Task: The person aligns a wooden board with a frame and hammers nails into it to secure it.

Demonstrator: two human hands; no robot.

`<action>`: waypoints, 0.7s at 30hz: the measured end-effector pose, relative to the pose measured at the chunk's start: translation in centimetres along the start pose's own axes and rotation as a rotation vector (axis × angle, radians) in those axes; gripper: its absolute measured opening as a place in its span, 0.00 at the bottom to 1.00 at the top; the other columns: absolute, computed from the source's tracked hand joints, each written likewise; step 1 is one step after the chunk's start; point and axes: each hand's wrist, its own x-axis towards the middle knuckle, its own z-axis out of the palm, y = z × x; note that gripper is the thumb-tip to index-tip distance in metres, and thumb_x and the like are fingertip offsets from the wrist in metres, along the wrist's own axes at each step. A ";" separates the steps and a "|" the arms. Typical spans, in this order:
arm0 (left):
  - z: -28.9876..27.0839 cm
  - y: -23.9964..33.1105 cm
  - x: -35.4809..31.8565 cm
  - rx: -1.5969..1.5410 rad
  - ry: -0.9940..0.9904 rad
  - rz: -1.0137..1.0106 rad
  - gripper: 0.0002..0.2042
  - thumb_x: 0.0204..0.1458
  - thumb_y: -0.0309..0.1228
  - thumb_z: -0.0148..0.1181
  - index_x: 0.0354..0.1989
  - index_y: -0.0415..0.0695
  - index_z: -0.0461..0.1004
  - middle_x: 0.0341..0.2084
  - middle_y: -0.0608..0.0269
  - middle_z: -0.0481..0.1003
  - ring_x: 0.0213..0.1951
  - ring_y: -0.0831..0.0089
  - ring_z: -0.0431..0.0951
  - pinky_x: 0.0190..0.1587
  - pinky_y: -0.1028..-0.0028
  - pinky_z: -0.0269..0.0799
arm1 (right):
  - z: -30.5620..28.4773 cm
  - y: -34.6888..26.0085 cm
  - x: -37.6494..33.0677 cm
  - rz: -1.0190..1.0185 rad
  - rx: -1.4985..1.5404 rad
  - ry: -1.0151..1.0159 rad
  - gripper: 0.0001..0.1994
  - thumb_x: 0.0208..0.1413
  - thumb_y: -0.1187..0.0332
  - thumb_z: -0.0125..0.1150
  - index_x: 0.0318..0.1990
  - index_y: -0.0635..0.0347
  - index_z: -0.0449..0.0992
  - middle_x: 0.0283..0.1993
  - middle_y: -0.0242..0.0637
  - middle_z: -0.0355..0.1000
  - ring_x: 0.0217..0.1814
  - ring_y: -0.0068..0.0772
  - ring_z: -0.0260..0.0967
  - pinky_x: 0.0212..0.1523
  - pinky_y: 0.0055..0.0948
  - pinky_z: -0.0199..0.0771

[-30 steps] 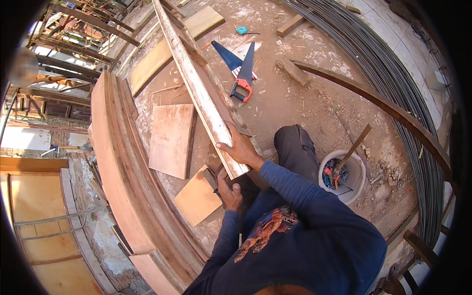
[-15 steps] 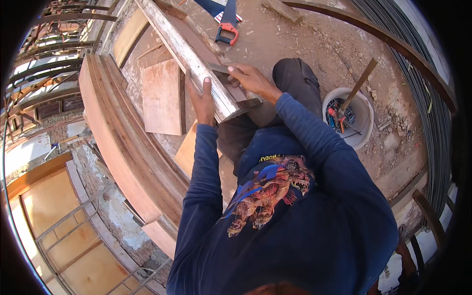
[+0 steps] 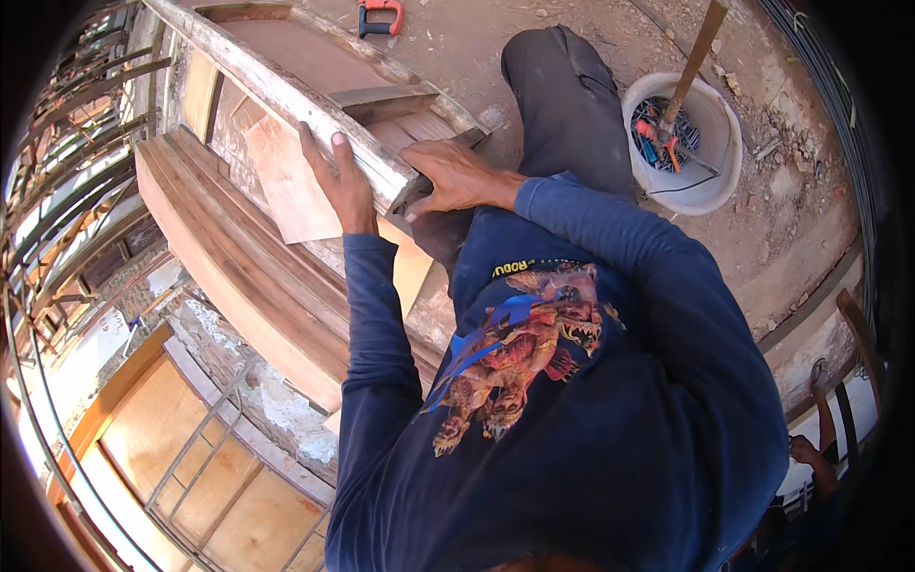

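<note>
A long, weathered wooden frame [image 3: 276,91] with pale worn paint slants from the far left to its near end at my lap. My left hand [image 3: 343,191] grips its outer left side, thumb up against the edge and a finger stretched along it. My right hand [image 3: 457,176] is wrapped over the near end, with the thumb below the corner and fingers on top. A short wooden crosspiece [image 3: 381,99] lies between the frame's two sides, just beyond my right hand. The undersides of my fingers are hidden.
Curved reddish timbers [image 3: 224,238] lie stacked at the left, beside a thin wooden board [image 3: 294,181]. Right of my knee stands a white bucket [image 3: 726,143] of nails with a wooden-handled tool. A red-and-black saw handle [image 3: 381,19] shows at the far edge. Another person's hand [image 3: 805,451] appears lower right.
My right hand has moved from beside the crosspiece to the frame's near end. My left hand stays on the outer side. The view has shifted, so the saw now sits mostly out of sight.
</note>
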 end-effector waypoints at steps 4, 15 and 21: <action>0.6 0.5 -0.1 0.131 0.026 0.025 0.30 0.64 0.33 0.54 0.70 0.31 0.52 0.69 0.43 0.56 0.72 0.56 0.51 0.72 0.64 0.43 | -0.8 1.1 1.3 0.019 -0.009 -0.130 0.39 0.33 0.45 0.77 0.52 0.63 0.73 0.43 0.48 0.74 0.49 0.54 0.71 0.46 0.46 0.69; 0.0 1.9 0.0 0.400 -0.017 0.342 0.23 0.59 0.38 0.57 0.61 0.40 0.72 0.71 0.42 0.47 0.72 0.50 0.48 0.71 0.53 0.47 | -16.6 0.7 -13.6 0.364 -0.549 0.722 0.11 0.58 0.61 0.63 0.33 0.60 0.75 0.26 0.40 0.72 0.30 0.48 0.72 0.30 0.43 0.71; -1.4 1.3 0.8 0.444 -0.320 0.421 0.36 0.51 0.50 0.63 0.67 0.46 0.64 0.71 0.41 0.50 0.73 0.43 0.43 0.72 0.50 0.38 | -23.1 5.0 -19.5 0.469 -1.221 0.156 0.13 0.52 0.70 0.60 0.46 0.57 0.75 0.53 0.42 0.71 0.60 0.46 0.67 0.58 0.44 0.66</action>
